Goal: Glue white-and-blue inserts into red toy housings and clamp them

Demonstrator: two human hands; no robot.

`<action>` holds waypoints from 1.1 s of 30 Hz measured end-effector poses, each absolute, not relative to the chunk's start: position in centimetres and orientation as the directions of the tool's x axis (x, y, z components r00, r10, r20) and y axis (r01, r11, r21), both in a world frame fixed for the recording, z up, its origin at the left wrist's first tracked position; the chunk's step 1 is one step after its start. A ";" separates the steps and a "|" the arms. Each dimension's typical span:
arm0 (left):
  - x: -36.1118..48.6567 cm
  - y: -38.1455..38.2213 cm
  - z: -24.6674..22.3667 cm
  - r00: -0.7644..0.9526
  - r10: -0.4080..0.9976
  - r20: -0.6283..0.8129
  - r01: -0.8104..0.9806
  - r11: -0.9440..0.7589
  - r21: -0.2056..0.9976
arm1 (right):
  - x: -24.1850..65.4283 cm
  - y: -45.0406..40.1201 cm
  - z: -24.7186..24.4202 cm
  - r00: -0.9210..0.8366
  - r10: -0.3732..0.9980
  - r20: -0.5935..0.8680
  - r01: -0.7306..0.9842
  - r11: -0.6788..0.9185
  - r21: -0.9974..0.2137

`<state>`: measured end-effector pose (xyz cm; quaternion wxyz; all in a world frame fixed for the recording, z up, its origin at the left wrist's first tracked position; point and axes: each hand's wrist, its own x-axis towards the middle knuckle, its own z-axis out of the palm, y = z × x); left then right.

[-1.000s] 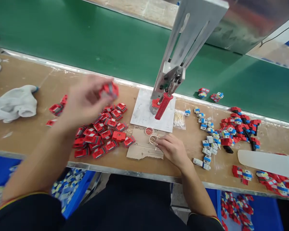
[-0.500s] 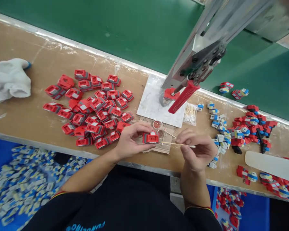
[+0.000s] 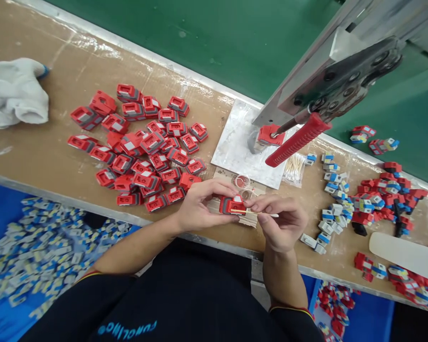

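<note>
Between its thumb and fingers my left hand (image 3: 203, 207) grips a red and grey plastic toy part (image 3: 227, 204), hollow side facing up. A cotton swab (image 3: 260, 213) is pinched in my right hand (image 3: 280, 218), its left tip over the toy part; whether it touches cannot be made out. Just beyond the hands are a small round cup (image 3: 242, 181) with red in it and a second clear cup (image 3: 248, 194), on a piece of cardboard (image 3: 219, 176). A pile of similar red parts (image 3: 142, 152) lies to the left.
A press with a red lever (image 3: 296, 140) stands on a white plate (image 3: 231, 137), a red part beneath it. Beside it lies a bag of cotton swabs (image 3: 294, 168). White-blue parts (image 3: 337, 190) and red pieces (image 3: 381, 194) lie rightward. A white glove (image 3: 16, 92) is far left; blue bins (image 3: 0, 194) stand below.
My right hand has moved left, bringing the cotton swab from beside the toy part to over it. The whole view has shifted slightly. My left hand keeps its grip.
</note>
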<state>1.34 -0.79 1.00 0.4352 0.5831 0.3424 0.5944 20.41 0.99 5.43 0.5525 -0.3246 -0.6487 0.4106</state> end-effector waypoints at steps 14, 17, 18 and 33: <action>1.3 -0.5 1.1 0.035 0.874 0.485 -0.040 -0.484 0.874 | 20.5 0.9 5.9 -0.153 0.767 0.623 0.128 0.640 -0.758; 1.2 -0.3 1.3 0.020 0.849 0.528 -0.009 -0.528 0.849 | 20.8 1.1 6.3 -0.166 0.717 0.677 0.174 0.697 -0.695; 1.1 -0.2 1.3 0.020 0.842 0.539 0.003 -0.539 0.842 | 20.8 1.1 6.4 -0.175 0.700 0.693 0.191 0.714 -0.674; 0.6 -0.4 1.3 0.038 0.819 0.572 0.108 -0.572 0.813 | 20.5 1.4 6.9 -0.242 0.657 0.714 0.040 0.742 -0.669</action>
